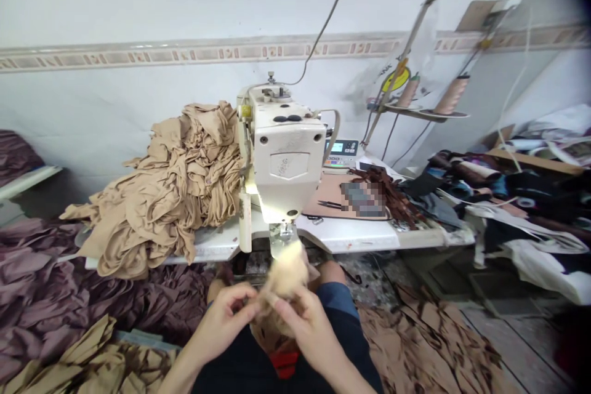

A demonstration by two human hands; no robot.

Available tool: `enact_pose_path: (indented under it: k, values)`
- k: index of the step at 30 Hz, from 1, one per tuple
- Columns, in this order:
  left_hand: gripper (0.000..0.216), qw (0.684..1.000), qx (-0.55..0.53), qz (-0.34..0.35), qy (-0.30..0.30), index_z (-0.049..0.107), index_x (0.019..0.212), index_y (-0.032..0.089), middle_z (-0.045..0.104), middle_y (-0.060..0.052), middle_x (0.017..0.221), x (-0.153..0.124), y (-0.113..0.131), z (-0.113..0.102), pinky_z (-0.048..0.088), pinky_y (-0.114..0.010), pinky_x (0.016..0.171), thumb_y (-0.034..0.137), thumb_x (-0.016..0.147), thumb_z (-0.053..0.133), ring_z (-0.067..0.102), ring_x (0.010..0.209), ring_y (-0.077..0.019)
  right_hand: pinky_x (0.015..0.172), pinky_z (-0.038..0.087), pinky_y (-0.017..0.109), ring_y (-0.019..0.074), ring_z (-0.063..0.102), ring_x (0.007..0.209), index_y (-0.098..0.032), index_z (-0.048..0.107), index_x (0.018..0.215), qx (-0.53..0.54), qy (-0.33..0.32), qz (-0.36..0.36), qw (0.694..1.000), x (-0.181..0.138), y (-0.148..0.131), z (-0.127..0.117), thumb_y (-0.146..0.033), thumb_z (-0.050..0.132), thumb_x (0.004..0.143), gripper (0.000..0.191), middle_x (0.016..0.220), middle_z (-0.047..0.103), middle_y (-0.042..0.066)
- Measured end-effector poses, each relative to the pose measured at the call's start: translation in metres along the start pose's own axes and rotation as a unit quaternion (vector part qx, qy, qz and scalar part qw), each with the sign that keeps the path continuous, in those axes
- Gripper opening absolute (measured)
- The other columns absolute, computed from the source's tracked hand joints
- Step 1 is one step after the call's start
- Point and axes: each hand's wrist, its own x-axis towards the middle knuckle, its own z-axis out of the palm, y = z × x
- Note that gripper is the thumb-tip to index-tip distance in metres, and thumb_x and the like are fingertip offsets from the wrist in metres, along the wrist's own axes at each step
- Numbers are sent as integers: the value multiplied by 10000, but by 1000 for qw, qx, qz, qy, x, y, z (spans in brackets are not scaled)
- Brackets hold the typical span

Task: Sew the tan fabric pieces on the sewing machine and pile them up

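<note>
Both hands are over my lap, just in front of the sewing machine [286,160], pinching one piece of tan fabric [289,271] between them. My left hand [233,314] grips its left edge with thumb and fingers together. On the other side my right hand [298,317] holds it, thumb on top. The fabric is blurred by motion, and its upper end reaches up near the machine's lit needle area [284,234]. Whether it touches the needle plate I cannot tell.
Left of the machine a large heap of tan fabric [184,178] covers the table. Scissors [330,204] lie at right beside brown strips [397,197]. Thread cones [452,95] stand on a rack. Purple cloth [41,295] and brown cloth [429,345] lie piled low on either side.
</note>
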Motion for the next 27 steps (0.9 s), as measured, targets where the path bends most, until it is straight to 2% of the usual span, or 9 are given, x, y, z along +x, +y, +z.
enact_pose_path:
  k: [3, 7, 9, 11, 14, 18, 21, 23, 27]
  values:
    - [296, 995, -9, 10, -101, 849, 847, 182, 756, -95, 978, -6, 7, 2, 530, -305, 840, 475, 892, 858, 701, 908, -223, 509, 407, 254, 124, 475, 530, -174, 783, 936, 10, -107, 54, 993, -11, -13, -23, -749, 675, 941, 585, 676, 627, 1]
    - [209, 997, -20, -35, -59, 840, 976, 193, 765, -89, 1037, -1, 13, 25, 487, -262, 710, 387, 899, 836, 678, 853, -196, 514, 292, 273, 103, 350, 509, -196, 541, 524, -164, -303, 60, 937, -23, -27, -50, -542, 791, 929, 589, 525, 441, -55]
    - [225, 995, -11, -43, -85, 815, 1119, 213, 785, -82, 1115, 4, 11, 46, 492, -261, 736, 358, 958, 753, 698, 916, -209, 531, 258, 287, 104, 318, 518, -194, 420, 456, -269, -336, 29, 902, -29, -29, -57, -433, 921, 805, 656, 489, 354, -73]
    - [200, 987, 13, -28, -156, 797, 1117, 225, 794, -57, 1066, 8, 6, 69, 493, -266, 763, 296, 1011, 642, 700, 896, -205, 542, 258, 298, 115, 334, 526, -201, 481, 458, -335, -323, -20, 885, -36, -32, -63, -387, 962, 751, 594, 486, 379, -74]
    - [135, 960, 62, -13, -273, 707, 848, 205, 687, 2, 788, 8, -11, 97, 427, -251, 656, 166, 938, 613, 600, 706, -166, 587, 359, 290, 152, 502, 572, -240, 741, 626, -353, -294, -61, 886, -43, -44, -74, -378, 833, 915, 333, 584, 618, -29]
    - [191, 933, 15, -102, -344, 550, 743, 201, 445, 56, 620, 3, -31, 108, 293, -231, 516, 230, 917, 623, 393, 548, -111, 776, 476, 271, 211, 732, 860, -280, 873, 1009, -362, -253, -33, 897, -46, -65, -87, -273, 682, 1028, 192, 931, 829, 24]
    - [398, 926, -127, -179, -308, 555, 790, 201, 364, 86, 592, 1, -33, 100, 260, -221, 476, 546, 972, 635, 316, 488, -83, 853, 492, 263, 220, 760, 974, -283, 859, 1086, -349, -235, -10, 907, -43, -71, -87, -228, 692, 1014, 190, 1016, 842, 13]
    - [536, 935, -182, -176, -248, 596, 842, 184, 406, 86, 605, 1, -28, 90, 263, -216, 476, 706, 902, 701, 338, 481, -72, 861, 504, 269, 235, 762, 987, -260, 846, 1118, -338, -196, -15, 920, -38, -69, -86, -225, 712, 992, 188, 1044, 844, 31]
    - [554, 971, -172, -115, -121, 663, 885, 145, 457, 68, 636, 4, -13, 62, 276, -210, 518, 684, 875, 792, 369, 531, -73, 787, 493, 290, 243, 739, 888, -218, 851, 1027, -322, -151, -20, 934, -24, -58, -88, -348, 736, 991, 178, 965, 835, 57]
